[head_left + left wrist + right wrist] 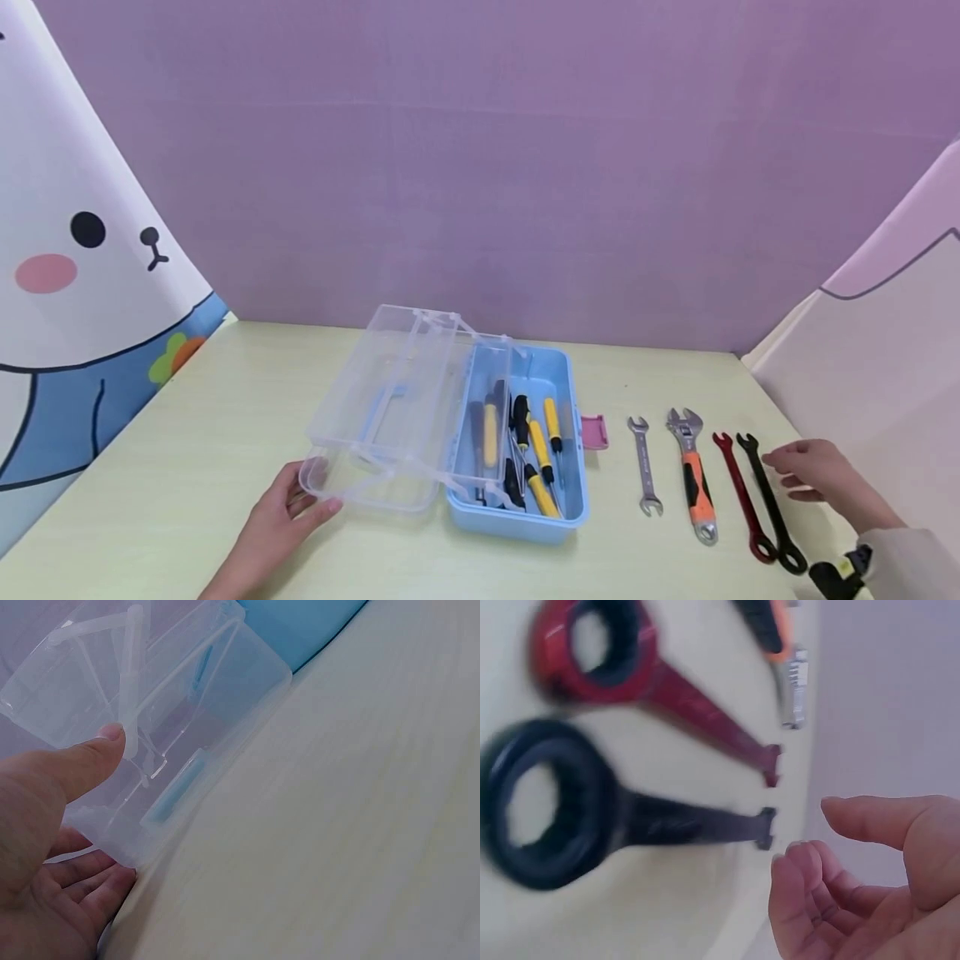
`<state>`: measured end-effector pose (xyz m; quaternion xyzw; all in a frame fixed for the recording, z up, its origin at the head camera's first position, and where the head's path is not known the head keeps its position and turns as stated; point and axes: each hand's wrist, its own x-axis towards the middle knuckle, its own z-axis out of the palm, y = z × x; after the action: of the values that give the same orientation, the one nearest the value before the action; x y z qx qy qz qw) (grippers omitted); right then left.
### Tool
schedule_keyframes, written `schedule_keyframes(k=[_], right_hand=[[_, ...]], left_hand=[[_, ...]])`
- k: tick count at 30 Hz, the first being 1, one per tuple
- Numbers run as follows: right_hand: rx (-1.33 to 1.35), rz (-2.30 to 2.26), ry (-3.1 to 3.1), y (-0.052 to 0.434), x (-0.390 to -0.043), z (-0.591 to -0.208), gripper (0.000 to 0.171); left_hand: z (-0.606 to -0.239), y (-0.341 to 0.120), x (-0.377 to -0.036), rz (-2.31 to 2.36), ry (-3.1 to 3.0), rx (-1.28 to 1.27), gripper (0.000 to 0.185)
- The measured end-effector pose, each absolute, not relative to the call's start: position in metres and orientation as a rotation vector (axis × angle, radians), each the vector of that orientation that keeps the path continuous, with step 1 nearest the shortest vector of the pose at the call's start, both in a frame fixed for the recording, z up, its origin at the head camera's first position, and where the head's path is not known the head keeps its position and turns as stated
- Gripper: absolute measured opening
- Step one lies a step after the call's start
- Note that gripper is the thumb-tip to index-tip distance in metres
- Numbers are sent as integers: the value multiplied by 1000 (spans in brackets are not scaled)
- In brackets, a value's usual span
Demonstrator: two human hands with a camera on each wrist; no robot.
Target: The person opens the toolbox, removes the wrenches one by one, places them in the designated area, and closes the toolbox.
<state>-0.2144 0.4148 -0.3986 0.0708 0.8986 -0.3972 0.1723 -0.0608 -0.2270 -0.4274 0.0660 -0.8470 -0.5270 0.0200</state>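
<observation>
My left hand (276,523) holds the near left corner of a clear plastic lid (187,720), its thumb on one side and fingers on the other. The lid is swung to the left, hinged to a light blue toolbox (517,527). Inside the box lie several screwdrivers (540,446) with yellow and black handles, some seen through the lid. On the right, my right hand (821,473) hovers beside a black combination wrench (771,504), thumb and fingers apart with nothing between them. A red combination wrench (705,720) lies just left of the black one.
Between the toolbox and the red wrench lie a small silver open-end wrench (645,467) and an adjustable wrench (696,483) with an orange and black handle. A pink latch (595,432) sticks out from the box's right side. A purple backdrop (480,167) stands behind the table.
</observation>
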Motion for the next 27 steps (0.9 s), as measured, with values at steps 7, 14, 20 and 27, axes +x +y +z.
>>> schedule_keyframes(k=[7, 14, 20, 27], right_hand=[[140, -1234, 2504, 394, -214, -389, 48], [58, -1407, 2365, 366, -210, -390, 42], [-83, -1506, 2253, 349, -208, -391, 45], [-127, -1671, 2043, 328, -209, -392, 31]], left_hand=[[-426, -227, -60, -1606, -2646, 225, 58], [-426, -227, -60, -1631, -2634, 202, 58], [-426, -226, -60, -1642, -2627, 188, 58], [-426, -226, -60, -1631, -2628, 186, 58]])
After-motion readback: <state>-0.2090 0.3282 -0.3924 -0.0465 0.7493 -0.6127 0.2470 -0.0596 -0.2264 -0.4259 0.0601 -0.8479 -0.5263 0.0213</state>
